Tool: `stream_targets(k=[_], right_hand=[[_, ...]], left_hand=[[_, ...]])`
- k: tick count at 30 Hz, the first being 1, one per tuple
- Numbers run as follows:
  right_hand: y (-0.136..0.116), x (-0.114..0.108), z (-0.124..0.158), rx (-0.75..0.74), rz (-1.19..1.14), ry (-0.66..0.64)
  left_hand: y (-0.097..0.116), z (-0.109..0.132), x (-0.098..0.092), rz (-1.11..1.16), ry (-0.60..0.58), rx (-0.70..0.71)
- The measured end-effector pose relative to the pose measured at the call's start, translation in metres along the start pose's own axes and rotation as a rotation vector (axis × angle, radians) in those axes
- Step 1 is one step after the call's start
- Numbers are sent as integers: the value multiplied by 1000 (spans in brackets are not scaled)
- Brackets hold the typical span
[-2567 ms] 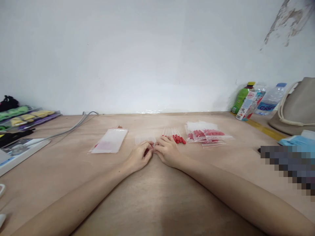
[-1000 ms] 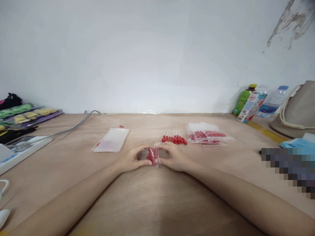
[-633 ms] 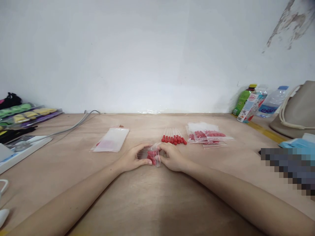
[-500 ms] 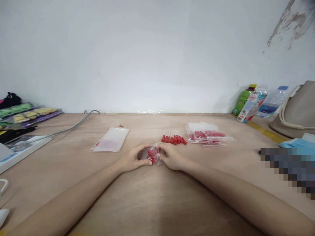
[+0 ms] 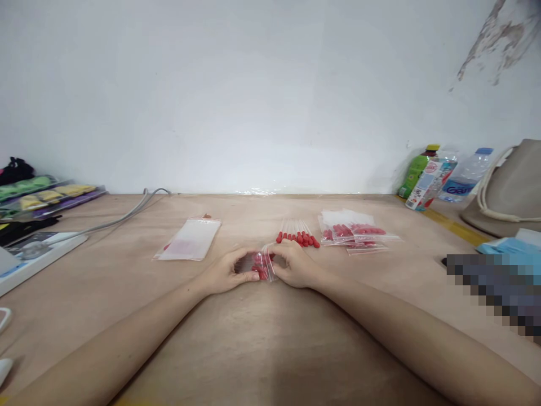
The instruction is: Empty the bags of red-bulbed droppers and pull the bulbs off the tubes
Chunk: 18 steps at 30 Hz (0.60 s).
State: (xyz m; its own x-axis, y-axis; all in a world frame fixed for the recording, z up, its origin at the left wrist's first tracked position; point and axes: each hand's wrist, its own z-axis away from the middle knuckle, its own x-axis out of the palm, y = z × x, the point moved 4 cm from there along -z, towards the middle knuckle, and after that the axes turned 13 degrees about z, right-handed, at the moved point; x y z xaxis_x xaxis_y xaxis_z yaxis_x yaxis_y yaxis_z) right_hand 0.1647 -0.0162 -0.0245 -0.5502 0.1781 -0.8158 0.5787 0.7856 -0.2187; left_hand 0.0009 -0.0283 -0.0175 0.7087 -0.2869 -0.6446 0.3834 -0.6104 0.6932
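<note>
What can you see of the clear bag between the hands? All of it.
The clear bag looks like thin, glossy plastic, creased, with red pieces showing through. Ridged lines by its right-hand end look like a zip strip; whether it is sealed can't be told. The left hand grips the other end, covering part; the right hand has fingers at the strip. Table contact is unclear.

At twelve o'clock, your nearest bag [image 5: 267,261] is clear, glossy plastic; at eleven, the sachet stack [image 5: 192,239] looks like smooth, milky plastic film. At two, a pouch [image 5: 524,180] looks like matt cloth. Your tabletop [image 5: 253,344] is smooth, faintly sheened, wood-grained.
</note>
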Motion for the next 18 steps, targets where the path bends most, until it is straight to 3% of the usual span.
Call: stream_targets(k=[6, 11, 18], right_hand=[[4, -10, 2, 83, -5, -14], [0, -8, 6, 3, -72, -74], [2, -2, 3, -19, -81, -31]], left_hand=[[-5, 1, -1, -17, 19, -74], [-4, 1, 0, -14, 7, -24], [0, -1, 0, -29, -3, -15]])
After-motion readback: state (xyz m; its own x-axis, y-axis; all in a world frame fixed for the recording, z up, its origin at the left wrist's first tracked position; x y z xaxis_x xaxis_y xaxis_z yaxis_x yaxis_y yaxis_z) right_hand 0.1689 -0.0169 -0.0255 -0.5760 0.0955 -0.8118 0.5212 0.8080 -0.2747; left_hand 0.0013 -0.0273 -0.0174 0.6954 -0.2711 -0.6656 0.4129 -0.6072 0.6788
